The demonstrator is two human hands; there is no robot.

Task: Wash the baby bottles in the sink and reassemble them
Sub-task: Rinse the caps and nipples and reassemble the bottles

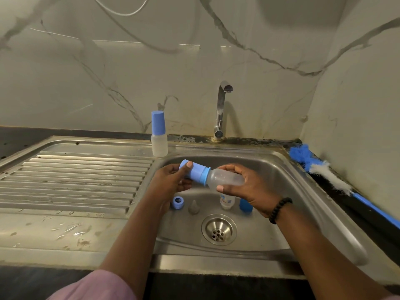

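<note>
The left hand [173, 180] curls its fingers and thumb round the blue cap [192, 171] while the right hand [242, 187] pinches the clear bottle [225, 178] between thumb and fingertips, holding it level above the sink [281, 169] with the cap end pointing left. The step appears to be fitting or twisting the cap, so the next move likely calls for turning one hand against the other. Below lie a blue ring [178, 202], a teat [193, 207], a second bottle [227, 201] and another blue piece [245, 205] near the drain [219, 229]; a capped bottle [159, 135] stands far left beside the tap [220, 111], a brush [324, 172] lies right.
</note>
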